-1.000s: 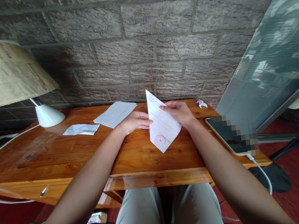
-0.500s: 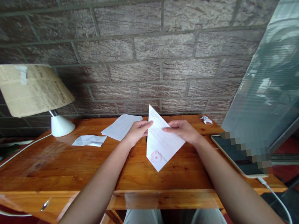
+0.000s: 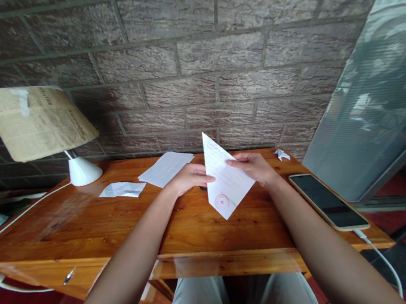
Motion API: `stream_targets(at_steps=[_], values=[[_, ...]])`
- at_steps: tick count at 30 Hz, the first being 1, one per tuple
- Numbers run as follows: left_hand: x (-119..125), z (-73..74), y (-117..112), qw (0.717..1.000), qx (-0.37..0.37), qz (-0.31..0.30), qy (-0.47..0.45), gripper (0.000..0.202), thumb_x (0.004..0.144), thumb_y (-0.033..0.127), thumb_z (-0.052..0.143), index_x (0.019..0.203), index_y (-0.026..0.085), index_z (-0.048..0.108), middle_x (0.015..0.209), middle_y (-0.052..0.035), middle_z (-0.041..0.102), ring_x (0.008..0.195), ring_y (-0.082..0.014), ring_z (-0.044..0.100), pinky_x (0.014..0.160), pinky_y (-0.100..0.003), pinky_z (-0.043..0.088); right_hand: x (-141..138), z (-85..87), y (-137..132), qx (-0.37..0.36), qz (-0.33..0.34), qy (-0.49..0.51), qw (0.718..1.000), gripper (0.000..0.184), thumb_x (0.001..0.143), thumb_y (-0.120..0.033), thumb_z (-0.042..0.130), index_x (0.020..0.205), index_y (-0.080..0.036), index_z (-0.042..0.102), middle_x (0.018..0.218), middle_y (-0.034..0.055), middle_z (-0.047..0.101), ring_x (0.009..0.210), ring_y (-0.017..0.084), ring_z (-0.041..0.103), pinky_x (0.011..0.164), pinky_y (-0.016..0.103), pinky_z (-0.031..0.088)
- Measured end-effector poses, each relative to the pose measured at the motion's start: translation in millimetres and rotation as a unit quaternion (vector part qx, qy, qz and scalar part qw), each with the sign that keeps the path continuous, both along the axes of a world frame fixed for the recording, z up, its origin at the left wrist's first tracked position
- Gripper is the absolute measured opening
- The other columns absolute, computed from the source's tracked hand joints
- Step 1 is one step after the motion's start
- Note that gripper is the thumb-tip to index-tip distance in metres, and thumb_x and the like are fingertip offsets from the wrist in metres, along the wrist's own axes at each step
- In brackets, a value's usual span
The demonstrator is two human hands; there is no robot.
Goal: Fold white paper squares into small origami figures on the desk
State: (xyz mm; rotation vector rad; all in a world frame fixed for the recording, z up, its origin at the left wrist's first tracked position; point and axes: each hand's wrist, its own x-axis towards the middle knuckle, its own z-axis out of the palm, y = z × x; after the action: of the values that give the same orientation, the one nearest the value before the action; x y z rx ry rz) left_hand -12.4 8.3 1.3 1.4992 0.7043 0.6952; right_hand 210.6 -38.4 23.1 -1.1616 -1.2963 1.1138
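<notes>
A folded sheet of paper [image 3: 226, 186], with printed lines and a red round stamp near its lower corner, is held up above the desk. It has a pointed top. My left hand [image 3: 190, 178] pinches its left edge, thumb on the near face and fingers behind. At the upper right edge, my right hand [image 3: 252, 166] grips the same sheet, thumb in front. The fingers behind the paper are partly hidden. A small dark thing on the desk shows just below my left hand, mostly covered.
The wooden desk [image 3: 124, 233] bears a stack of papers [image 3: 166, 168], a creased paper piece [image 3: 122, 189], a small folded paper shape [image 3: 282, 154] and a phone [image 3: 329, 200] on a white cable. A lamp [image 3: 84, 169] stands at the left. Behind is a brick wall [image 3: 197, 54].
My left hand has slid down along the paper's left edge. The sheet has turned slightly and sits a little further right and higher in view. The camera view has also shifted slightly.
</notes>
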Motion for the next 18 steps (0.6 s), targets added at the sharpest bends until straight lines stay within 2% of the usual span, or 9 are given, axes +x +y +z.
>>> stream_targets(at_steps=[5, 8, 11, 14, 18], values=[[-3.9, 2.0, -2.7, 0.995, -0.009, -0.074, 0.059, 0.041, 0.058, 0.030, 0.086, 0.094, 0.016, 0.075, 0.099, -0.0110, 0.075, 0.087, -0.0210, 0.069, 0.081, -0.033, 0.055, 1.0, 2.7, -0.8, 0.008, -0.040, 0.029, 0.999, 0.037, 0.054, -0.041, 0.086, 0.079, -0.016, 0.076, 0.071, 0.0024, 0.074, 0.054, 0.013, 0.060, 0.051, 0.024, 0.045], [-4.4, 1.7, -3.3, 0.994, -0.006, -0.083, 0.074, 0.041, 0.059, 0.032, 0.086, 0.094, 0.015, 0.075, 0.096, -0.0109, 0.075, 0.084, -0.0204, 0.070, 0.080, -0.033, 0.055, 3.4, 3.6, -0.2, 0.003, -0.050, 0.038, 0.998, 0.035, 0.054, -0.040, 0.086, 0.077, -0.016, 0.075, 0.069, 0.0020, 0.073, 0.052, 0.012, 0.059, 0.051, 0.024, 0.044], [-3.0, 0.6, -3.0, 0.996, -0.005, -0.064, 0.057, 0.041, 0.067, 0.043, 0.080, 0.095, 0.013, 0.074, 0.094, -0.0122, 0.075, 0.082, -0.0204, 0.070, 0.079, -0.034, 0.055, 5.3, 3.1, 0.8, -0.003, -0.045, 0.046, 0.998, 0.037, 0.053, -0.040, 0.087, 0.078, -0.016, 0.075, 0.070, 0.0026, 0.074, 0.053, 0.013, 0.060, 0.051, 0.025, 0.045], [-0.2, 0.0, -2.4, 0.999, -0.008, -0.017, 0.027, 0.045, 0.073, 0.053, 0.072, 0.090, 0.011, 0.072, 0.085, -0.0125, 0.074, 0.075, -0.0193, 0.070, 0.075, -0.033, 0.055, 5.6, 1.1, 1.5, -0.004, -0.025, 0.039, 0.999, 0.040, 0.053, -0.041, 0.087, 0.080, -0.015, 0.075, 0.071, 0.0029, 0.073, 0.054, 0.013, 0.060, 0.052, 0.025, 0.045], [2.7, 0.0, -2.5, 0.999, 0.024, 0.036, -0.003, 0.045, 0.071, 0.053, 0.074, 0.089, 0.012, 0.072, 0.084, -0.0104, 0.074, 0.073, -0.0186, 0.069, 0.074, -0.033, 0.054, 4.4, -1.1, 1.0, -0.008, 0.013, 0.018, 1.000, 0.041, 0.053, -0.042, 0.086, 0.080, -0.014, 0.074, 0.070, 0.0025, 0.073, 0.055, 0.012, 0.060, 0.052, 0.023, 0.045]])
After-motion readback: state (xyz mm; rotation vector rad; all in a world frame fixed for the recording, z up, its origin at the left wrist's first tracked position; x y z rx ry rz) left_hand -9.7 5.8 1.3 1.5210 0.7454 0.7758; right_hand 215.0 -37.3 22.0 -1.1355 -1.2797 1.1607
